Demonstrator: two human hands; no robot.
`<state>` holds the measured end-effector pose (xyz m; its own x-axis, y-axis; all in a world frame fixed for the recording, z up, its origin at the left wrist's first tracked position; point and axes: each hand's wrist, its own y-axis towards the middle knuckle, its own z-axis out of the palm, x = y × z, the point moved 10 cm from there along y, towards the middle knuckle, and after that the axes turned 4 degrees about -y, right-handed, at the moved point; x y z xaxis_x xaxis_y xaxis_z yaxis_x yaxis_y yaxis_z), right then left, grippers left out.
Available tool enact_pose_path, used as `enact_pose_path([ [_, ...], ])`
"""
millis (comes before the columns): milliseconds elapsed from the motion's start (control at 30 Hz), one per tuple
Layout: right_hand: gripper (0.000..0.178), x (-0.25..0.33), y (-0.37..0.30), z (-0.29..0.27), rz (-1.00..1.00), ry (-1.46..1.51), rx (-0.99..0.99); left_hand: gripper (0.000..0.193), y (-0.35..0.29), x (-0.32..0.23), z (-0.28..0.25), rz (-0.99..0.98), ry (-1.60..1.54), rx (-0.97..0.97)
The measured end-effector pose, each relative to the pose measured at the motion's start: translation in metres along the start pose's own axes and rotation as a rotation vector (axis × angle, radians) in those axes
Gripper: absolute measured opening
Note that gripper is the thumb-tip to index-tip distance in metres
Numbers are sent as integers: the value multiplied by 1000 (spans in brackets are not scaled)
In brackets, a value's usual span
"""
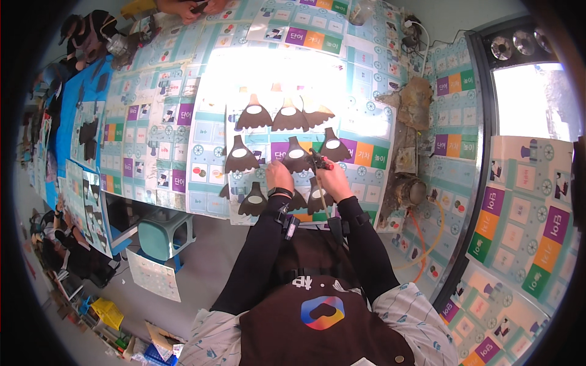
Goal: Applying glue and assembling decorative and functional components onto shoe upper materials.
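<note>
Several dark brown fan-shaped pieces with wavy lower edges, most with a white oval, lie in rows on a printed sheet (207,183). My right hand (334,183) is closed around a small spray-gun-like tool (320,160), black with red parts, with a thin hose below it. The tool's tip is at the right side of the middle fan-shaped piece (296,155). At that piece's lower left edge is my left hand (279,177), fingers bent and pinching its edge. Nearby lie another piece (242,155) on the left and one (331,145) on the right.
A stained, crusted metal pot (412,190) stands right of the sheet, near orange and yellow hoses (422,244). A glass jar (362,12) is at the back. A green stool (163,236) sits left below the table. Other people (85,36) work on the left and at the far edge.
</note>
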<state>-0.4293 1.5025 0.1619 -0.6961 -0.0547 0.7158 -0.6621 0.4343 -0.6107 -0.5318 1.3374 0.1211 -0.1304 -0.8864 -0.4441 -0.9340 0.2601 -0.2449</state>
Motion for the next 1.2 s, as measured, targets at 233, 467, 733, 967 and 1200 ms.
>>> enact_pose_path([
  [233,21,13,-22,-23,-16,204,149,30,16,29,9,-155,-42,158],
  [467,21,-14,-29,-114,32,303,-75,18,10,-39,-43,152,-26,-217],
  [733,18,5,0,-94,26,202,20,30,10,-84,66,74,-124,203],
  [967,7,16,17,-80,-65,66,22,26,18,-73,81,27,-200,352],
  [1200,8,-9,32,-95,-63,168,-127,27,18,-76,81,42,-184,322],
])
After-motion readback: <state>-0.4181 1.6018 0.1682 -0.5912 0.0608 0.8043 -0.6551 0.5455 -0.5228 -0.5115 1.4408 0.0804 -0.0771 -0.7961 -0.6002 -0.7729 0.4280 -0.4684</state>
